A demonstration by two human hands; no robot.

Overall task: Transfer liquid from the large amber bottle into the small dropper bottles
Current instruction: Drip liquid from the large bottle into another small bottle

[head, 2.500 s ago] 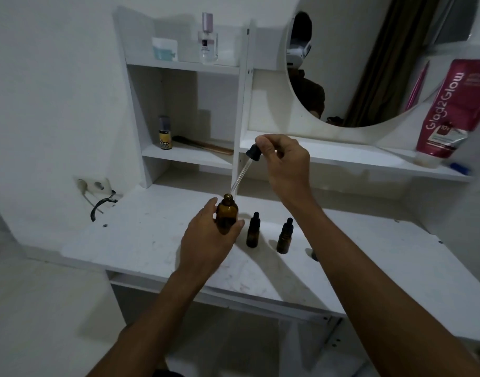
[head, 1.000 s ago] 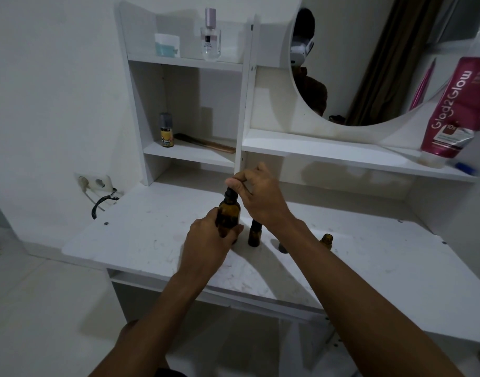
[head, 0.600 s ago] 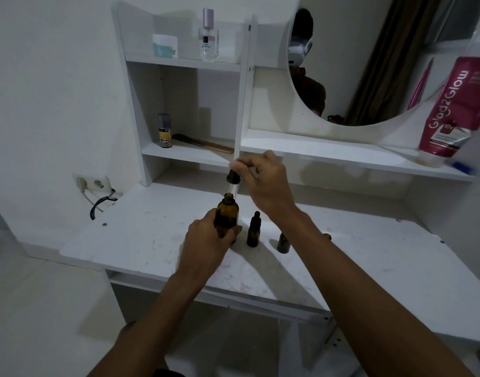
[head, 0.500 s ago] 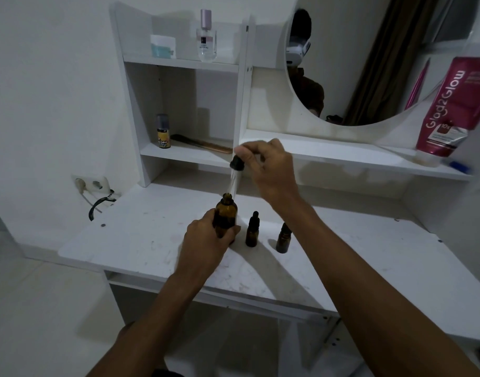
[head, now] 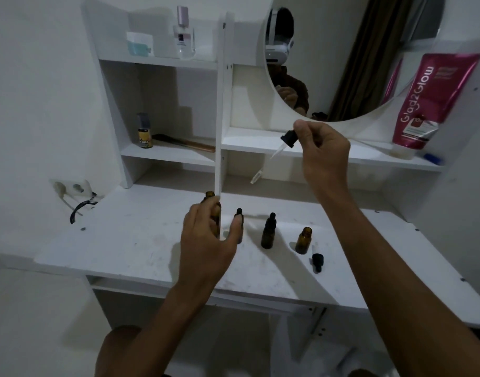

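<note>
- Head view, left side: the left grip (head: 206, 240), a bare hand, curls its fingers round the left flank of the large round amber glass bottle (head: 216, 213). The bottle stands uncapped on the scuffed white worktop (head: 124, 240). The thumb sits a little off to the right, so the hold looks light.
- Head view, right side: the right grip (head: 323, 148) pinches the black rubber bulb of the long glass dropper (head: 289, 138) between thumb and fingertips, high above the worktop. The clear pipette slants down and to the left. Its tip hangs in the air above and to the right of the large bottle's mouth, well apart from it. Whether the pipette holds liquid cannot be told.
- Head view, the row: to the right of the large bottle stand three little amber glass bottles.
  - The near capped small bottle (head: 239, 223) is partly behind the left thumb.
  - The middle capped small bottle (head: 268, 235) stands free.
  - The open small bottle (head: 304, 240) shows a bare neck, with a small black dropper cap (head: 317, 261) lying just beside it.
- Step, as a judgement: this is the carrying leg of the transfer. The dropper is clear of the source, and the open small bottle is the likely target.
- Next move, as a judgement: the pipette must swing right and down and turn upright, with its tip set into that narrow neck before a slow squeeze of the bulb. Nothing steadies the little bottle, so the left grip may need to shift over to it.
</note>
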